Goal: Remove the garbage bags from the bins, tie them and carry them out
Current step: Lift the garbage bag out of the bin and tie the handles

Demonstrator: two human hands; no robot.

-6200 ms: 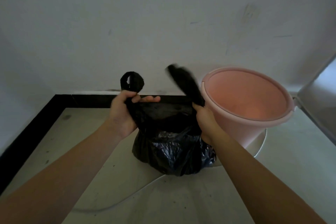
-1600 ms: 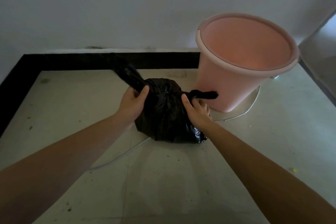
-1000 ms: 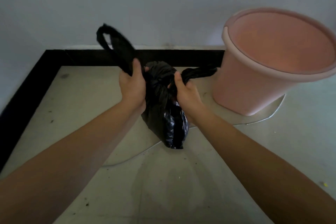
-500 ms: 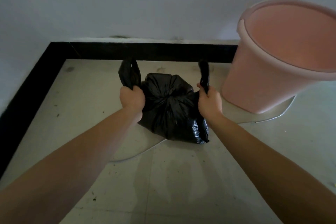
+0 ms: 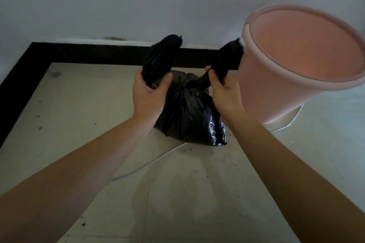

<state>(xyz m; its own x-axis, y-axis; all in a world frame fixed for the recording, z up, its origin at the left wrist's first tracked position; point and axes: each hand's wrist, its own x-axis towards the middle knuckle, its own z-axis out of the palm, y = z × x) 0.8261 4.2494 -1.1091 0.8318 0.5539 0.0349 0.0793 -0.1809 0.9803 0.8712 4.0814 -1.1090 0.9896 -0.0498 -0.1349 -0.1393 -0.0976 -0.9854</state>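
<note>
**Black bag on the floor, a loose end in each grip**

Black plastic fills the middle of my view: the garbage bag [image 5: 187,112] sits on the pale floor [image 5: 83,108], its neck gathered into a twist at the top. My left hand [image 5: 149,94] is clenched around the left tail of the bag [image 5: 161,59], which stands up thick and bunched above my fist. My right hand [image 5: 225,92] is clenched around the right tail [image 5: 227,57], thumb and fingers pinching it just above the twist; its tip reaches up beside the rim of the bin. Both tails run down from my grips into the gathered neck between my hands.

The pink bin [image 5: 276,92] stands just to the right of the bag, near my right wrist, its mouth open toward me and nothing visible inside. A thin pale line [image 5: 154,162] curves across the floor from under the bag toward my left forearm, and another arc of it shows at the base of the bin. A black skirting strip [image 5: 102,53] runs along the foot of the grey-white wall [image 5: 138,2] behind the bag and turns down the left side. The floor is speckled with small dark bits of dirt.
</note>
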